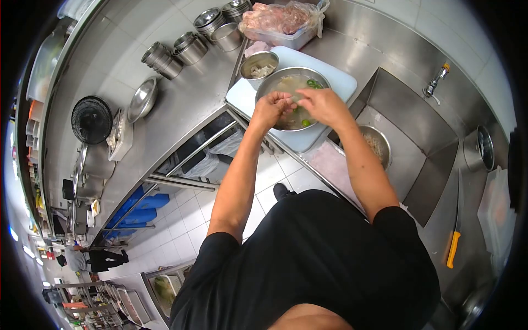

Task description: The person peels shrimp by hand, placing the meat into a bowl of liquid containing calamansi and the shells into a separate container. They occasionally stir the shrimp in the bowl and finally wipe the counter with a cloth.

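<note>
Silvery metal forms the wide bowl point(274, 79), which sits on the pale blue board point(341, 80) just beside a smaller pot point(256, 59) and holds cloudy liquid point(285, 85) with green pieces point(314, 84) in it. Over that liquid the left hand point(270, 108) and right hand point(324, 104) meet, fingers point(281, 97) curled with the tips nearly together, though I cannot tell what, if anything, they pinch. Wet tips could let a small piece slip and splash, and a wrist knocking the near rim might slop liquid onto the board.
</note>
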Demonstrator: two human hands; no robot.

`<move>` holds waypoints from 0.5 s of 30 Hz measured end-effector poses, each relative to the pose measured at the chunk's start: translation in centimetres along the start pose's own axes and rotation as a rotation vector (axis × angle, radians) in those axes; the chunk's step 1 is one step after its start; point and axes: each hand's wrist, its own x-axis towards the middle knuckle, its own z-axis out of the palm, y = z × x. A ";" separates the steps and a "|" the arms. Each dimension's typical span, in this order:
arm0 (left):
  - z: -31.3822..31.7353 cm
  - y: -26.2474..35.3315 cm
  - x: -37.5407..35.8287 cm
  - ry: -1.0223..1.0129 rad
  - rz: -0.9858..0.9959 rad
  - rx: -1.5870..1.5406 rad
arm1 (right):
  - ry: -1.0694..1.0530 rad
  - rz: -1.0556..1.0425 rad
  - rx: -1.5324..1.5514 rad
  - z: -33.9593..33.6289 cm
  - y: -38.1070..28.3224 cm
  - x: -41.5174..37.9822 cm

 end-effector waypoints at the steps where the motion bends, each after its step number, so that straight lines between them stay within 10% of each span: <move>1: 0.0 0.0 0.0 0.006 0.004 -0.028 | -0.023 -0.002 -0.021 0.7 -0.2 0.4; 15: -0.9 1.1 -0.4 -0.064 0.086 -0.267 | -0.122 0.252 0.456 1.2 0.9 2.9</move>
